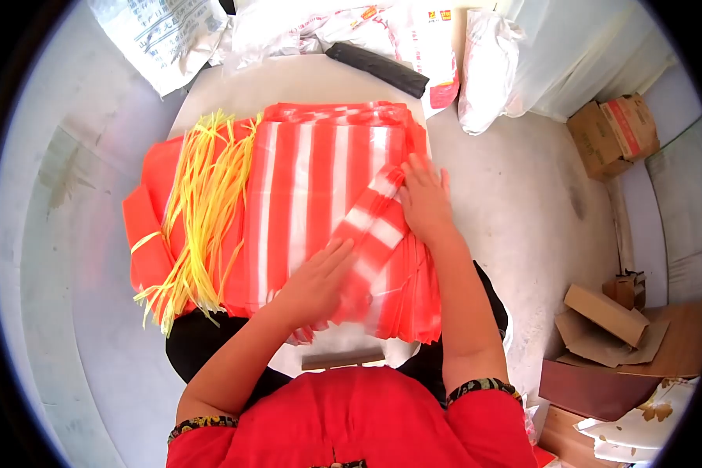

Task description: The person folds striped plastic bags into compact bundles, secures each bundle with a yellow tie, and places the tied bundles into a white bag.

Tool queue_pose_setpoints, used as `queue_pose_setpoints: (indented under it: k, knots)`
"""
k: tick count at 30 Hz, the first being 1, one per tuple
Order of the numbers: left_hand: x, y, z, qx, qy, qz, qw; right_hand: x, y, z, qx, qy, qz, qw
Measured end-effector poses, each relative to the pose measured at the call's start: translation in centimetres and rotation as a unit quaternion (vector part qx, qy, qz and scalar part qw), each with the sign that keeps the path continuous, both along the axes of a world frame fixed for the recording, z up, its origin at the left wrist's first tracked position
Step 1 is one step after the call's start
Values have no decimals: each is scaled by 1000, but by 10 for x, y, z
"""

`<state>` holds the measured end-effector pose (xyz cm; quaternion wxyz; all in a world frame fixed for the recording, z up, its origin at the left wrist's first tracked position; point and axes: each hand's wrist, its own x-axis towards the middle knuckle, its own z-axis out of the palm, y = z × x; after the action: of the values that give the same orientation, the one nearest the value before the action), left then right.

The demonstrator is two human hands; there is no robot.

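Note:
A thick stack of red-and-white striped plastic bags (320,171) lies in front of me. A strip of the top bag is folded over diagonally at the right (370,222). My right hand (427,199) rests at the upper end of this fold, its fingers stretched out and the thumb apart. My left hand (320,281) lies flat over the lower end of the fold, slightly blurred, its fingers extended. Left of the stack, a bundle of yellow plastic ties (203,210) lies across more red bags (152,203).
A black rolled bundle (378,69) lies at the table's (288,78) far edge, near white printed sacks (343,27). A white wrapped roll (487,74) stands beside them. Cardboard boxes (612,132) sit on the right, with an opened carton (608,327) lower down.

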<state>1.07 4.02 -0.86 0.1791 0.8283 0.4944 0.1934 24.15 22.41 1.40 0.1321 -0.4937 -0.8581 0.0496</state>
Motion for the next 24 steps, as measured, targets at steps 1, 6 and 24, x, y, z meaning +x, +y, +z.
queue_pose_setpoints:
  k: [1, 6, 24]
  knots:
    - [0, 0, 0, 5, 2, -1, 1000, -1, -6, -2, 48, 63, -19, 997]
    - [-4, -1, -20, 8, -5, -10, 1000, -37, -92, 11, -171, 122, 242, 947]
    - [1, -4, -19, 38, 24, 8, 999, -25, 7, -32, -64, -15, 54, 996]
